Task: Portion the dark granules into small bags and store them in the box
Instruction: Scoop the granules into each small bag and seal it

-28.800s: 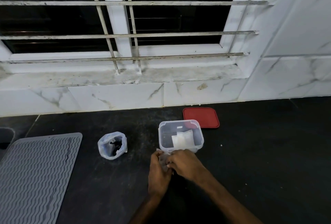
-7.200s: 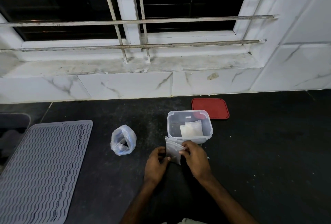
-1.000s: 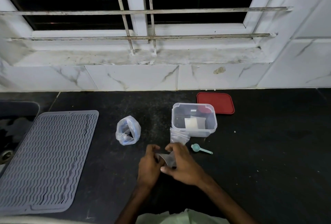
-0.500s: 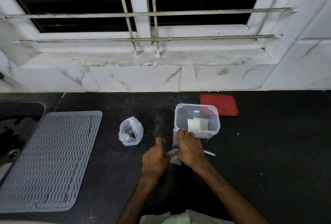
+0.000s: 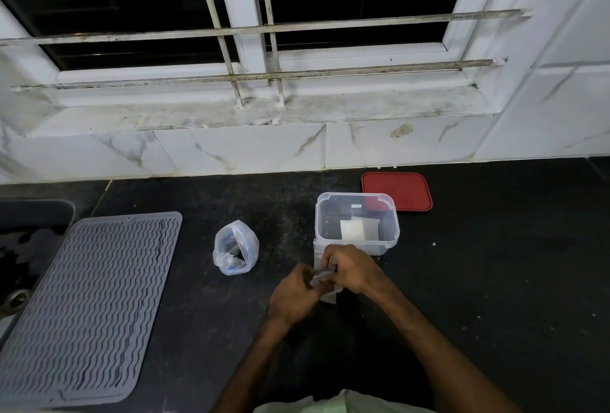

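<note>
On the black counter stands a clear plastic box (image 5: 389, 214) without its lid, holding a small white bag (image 5: 352, 230). Just in front of it, my left hand (image 5: 293, 293) and my right hand (image 5: 353, 269) pinch a small clear bag (image 5: 325, 284) between them. More flat clear bags (image 5: 317, 249) lean against the box's front left corner. A larger plastic bag with the dark granules (image 5: 235, 249) sits open to the left of the box. The blue scoop is hidden behind my right hand.
The red lid (image 5: 397, 189) lies flat behind the box on the right. A grey ribbed drying mat (image 5: 85, 303) covers the counter at the left, beside a sink (image 5: 19, 247). A marble wall and barred window stand behind the counter.
My hands have closed together on the small clear bag in front of the box. My right hand has drawn back from the box's corner and now hides the scoop.
</note>
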The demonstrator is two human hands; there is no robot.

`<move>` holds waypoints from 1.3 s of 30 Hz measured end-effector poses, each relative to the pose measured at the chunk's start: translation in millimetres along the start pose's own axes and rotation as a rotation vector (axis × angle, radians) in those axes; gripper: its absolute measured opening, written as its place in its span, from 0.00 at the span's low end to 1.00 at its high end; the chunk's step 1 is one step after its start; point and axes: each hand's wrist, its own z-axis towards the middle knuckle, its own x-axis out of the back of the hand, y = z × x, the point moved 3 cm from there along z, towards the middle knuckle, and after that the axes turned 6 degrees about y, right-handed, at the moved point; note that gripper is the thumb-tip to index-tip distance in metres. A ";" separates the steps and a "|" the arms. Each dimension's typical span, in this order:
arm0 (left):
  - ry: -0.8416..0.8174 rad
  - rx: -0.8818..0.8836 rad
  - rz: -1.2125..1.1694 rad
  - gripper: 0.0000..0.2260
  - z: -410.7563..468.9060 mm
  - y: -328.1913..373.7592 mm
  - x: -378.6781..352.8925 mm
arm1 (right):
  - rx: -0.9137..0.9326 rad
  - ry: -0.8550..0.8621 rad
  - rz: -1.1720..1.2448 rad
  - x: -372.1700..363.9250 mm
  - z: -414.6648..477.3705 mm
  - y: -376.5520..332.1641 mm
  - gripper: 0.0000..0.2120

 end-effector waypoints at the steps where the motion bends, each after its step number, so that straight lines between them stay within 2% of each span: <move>1: 0.003 0.017 -0.031 0.18 1.7 -1.3 -0.9 | 0.022 -0.029 0.004 3.1 1.4 0.1 0.10; 7: -0.024 0.062 -0.140 0.20 2.7 -11.7 -7.7 | 0.091 -0.018 -0.054 13.5 10.4 -7.7 0.11; 11: -0.025 0.056 -0.172 0.22 -3.8 -9.7 -4.2 | 0.168 0.087 -0.111 19.5 9.7 -12.6 0.10; 13: -0.021 0.056 -0.167 0.24 -3.8 -12.3 -3.2 | 0.184 0.180 -0.056 25.7 5.5 -9.0 0.07; 17: -0.020 0.091 -0.172 0.28 -1.8 -23.5 -5.1 | 0.083 0.408 0.155 42.8 -10.7 18.0 0.03; 21: 0.015 0.121 -0.171 0.26 -4.9 -29.9 -0.9 | -0.103 0.468 0.082 39.1 -24.1 72.3 0.02; 23: 0.158 0.156 -0.219 0.22 -8.4 -32.7 11.5 | -0.174 0.407 0.002 29.1 -27.8 95.1 0.03; 27: 0.668 0.284 -0.325 0.20 -11.8 -58.2 58.9 | -0.205 0.255 -0.140 5.0 -32.8 113.3 0.09; 29: 0.783 0.354 -0.392 0.23 -1.4 -78.0 78.8 | -0.198 0.190 -0.202 -7.1 -35.0 112.7 0.12; 31: 0.764 0.475 -0.329 0.30 16.4 -98.1 89.4 | -0.189 0.183 -0.224 -15.0 -36.9 109.8 0.09; 34: 0.608 0.617 -0.180 0.36 33.1 -110.4 92.1 | -0.198 0.194 -0.205 -14.6 -39.1 106.7 0.03; 37: 0.544 0.566 -0.119 0.32 46.7 -120.5 91.4 | -0.251 0.210 -0.127 4.4 -48.6 101.0 0.05; 39: 0.533 0.512 -0.212 0.26 53.8 -123.6 91.5 | -0.288 0.257 -0.072 24.1 -64.1 94.2 0.06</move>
